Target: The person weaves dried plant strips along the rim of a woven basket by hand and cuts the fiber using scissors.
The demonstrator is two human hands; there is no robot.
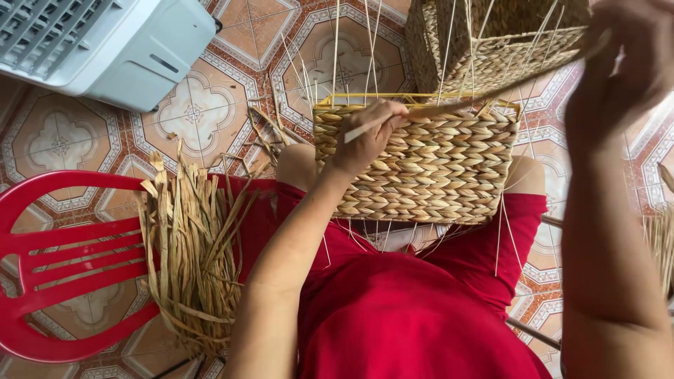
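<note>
hands (365,137) on braided straw basket (421,168)

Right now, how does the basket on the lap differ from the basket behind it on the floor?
The lap basket rests on the knees with a yellow frame showing along its top edge; the floor basket stands on the tiles, cut off by the picture edge. The left hand touches the lap basket's rim, while the floor basket is untouched. The right hand pulls a strand away from the lap basket. Both are woven from tan straw, with thin stalks sticking out.
</note>
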